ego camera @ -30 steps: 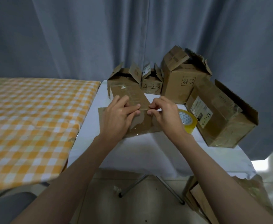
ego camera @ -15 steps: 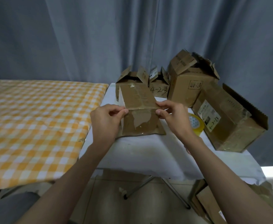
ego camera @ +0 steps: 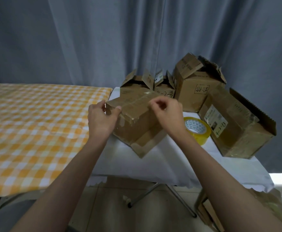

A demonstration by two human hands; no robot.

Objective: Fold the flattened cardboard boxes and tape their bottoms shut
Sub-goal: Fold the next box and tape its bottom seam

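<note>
My left hand (ego camera: 101, 121) grips the near-left corner of the cardboard box (ego camera: 133, 118), thumb on top — the box sits opened up on the white table (ego camera: 137, 164). My right hand (ego camera: 168, 113) hovers over its right end, fingers curled; whether they pinch anything I cannot tell. Tape roll (ego camera: 196, 129) just right of that hand.

Dim, bluish light; bright glare lower right; wide-angle edge bending; soft focus.

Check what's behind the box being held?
Behind the held box: two small open boxes, flaps up, and a taller box by the curtain. Their lower fronts are covered by the held box and the right hand.
</note>
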